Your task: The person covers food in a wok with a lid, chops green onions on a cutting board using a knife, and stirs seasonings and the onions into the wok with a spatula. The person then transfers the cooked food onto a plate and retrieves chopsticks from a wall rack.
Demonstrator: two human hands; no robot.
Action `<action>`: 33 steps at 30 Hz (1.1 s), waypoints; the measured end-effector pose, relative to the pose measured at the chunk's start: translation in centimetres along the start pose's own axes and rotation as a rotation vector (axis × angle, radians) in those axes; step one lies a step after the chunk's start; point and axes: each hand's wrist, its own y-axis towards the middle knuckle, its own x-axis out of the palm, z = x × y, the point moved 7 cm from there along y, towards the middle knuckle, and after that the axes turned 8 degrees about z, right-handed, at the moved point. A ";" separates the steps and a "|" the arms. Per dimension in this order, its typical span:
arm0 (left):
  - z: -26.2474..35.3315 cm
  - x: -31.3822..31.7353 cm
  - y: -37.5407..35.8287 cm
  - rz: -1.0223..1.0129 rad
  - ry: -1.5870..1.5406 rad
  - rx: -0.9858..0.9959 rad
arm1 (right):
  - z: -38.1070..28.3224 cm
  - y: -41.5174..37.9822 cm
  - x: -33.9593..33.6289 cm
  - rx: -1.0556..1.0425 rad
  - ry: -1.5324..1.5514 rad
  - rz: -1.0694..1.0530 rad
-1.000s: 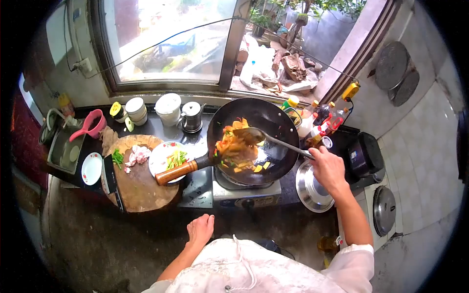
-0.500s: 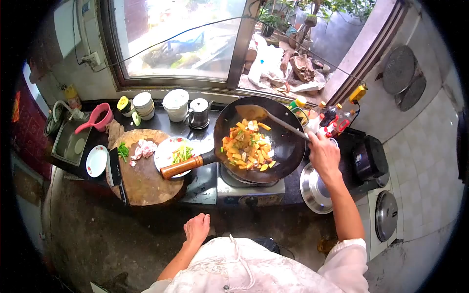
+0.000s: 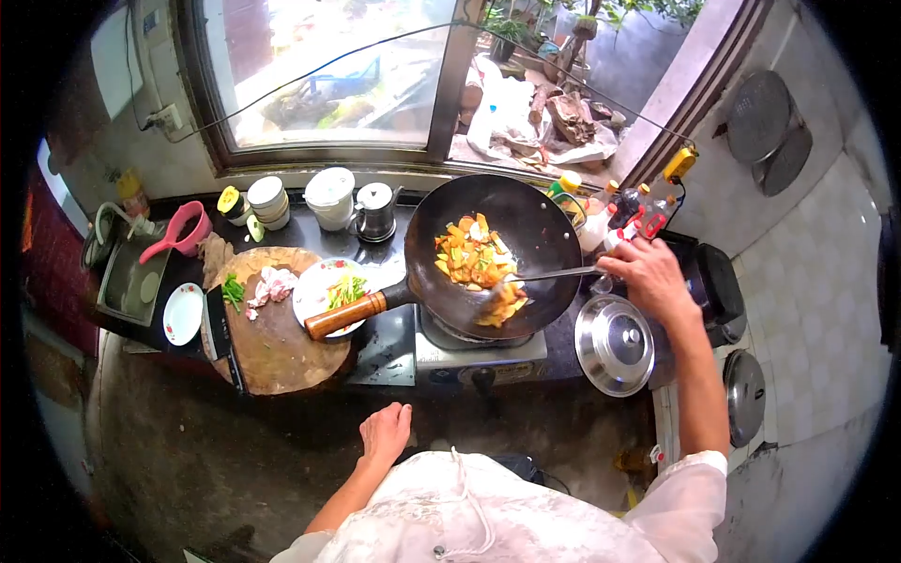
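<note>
Both hands are bare. Nearest the body, over the floor and in front of a thin white shirt with a dangling cord (image 3: 474, 511), the left hand (image 3: 385, 432) is empty, its fingers loosely curled. Farther forward, the right hand (image 3: 654, 280) closes around the end of a long, slender grey metal spatula (image 3: 556, 275), whose head dips among glossy, uneven orange-yellow chunks of food (image 3: 472, 251) in a wide, round-bottomed black metal wok (image 3: 544, 220). A smooth, cylindrical brown wooden handle (image 3: 345, 317) juts from the wok's left side. Beneath sits a boxy, brushed silver metal stove (image 3: 483, 355) on a shiny black worktop (image 3: 561, 355), with a round, domed silver metal lid (image 3: 615, 345) lying to its right.

Left of the stove, a thick round wooden chopping board (image 3: 296, 333), stained and rough, carries soft pale-pink meat (image 3: 274, 283) and chopped green stalks (image 3: 233, 290); a dark flat-bladed knife (image 3: 225, 340) lies along its left edge. Beside the wok, a white plate with a red-patterned rim (image 3: 314, 281) holds thin yellow-green shreds (image 3: 347, 291).

Farther back stand a ribbed-looking white lidded tub (image 3: 330, 199), a polished metal pot (image 3: 375, 214) and clustered bottles (image 3: 627, 208), before a metal-framed glass window (image 3: 328, 84).
</note>
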 end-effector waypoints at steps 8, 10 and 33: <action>-1.3 0.2 0.0 -0.006 0.018 -0.056 | 0.9 -3.3 -7.3 0.176 -0.139 -0.177; -1.5 0.5 0.1 -0.007 0.010 -0.043 | -0.9 -2.6 -5.9 0.148 -0.125 -0.217; -4.3 1.0 0.3 -0.101 -0.001 -0.047 | -1.2 -2.9 -7.0 0.368 -0.067 -0.219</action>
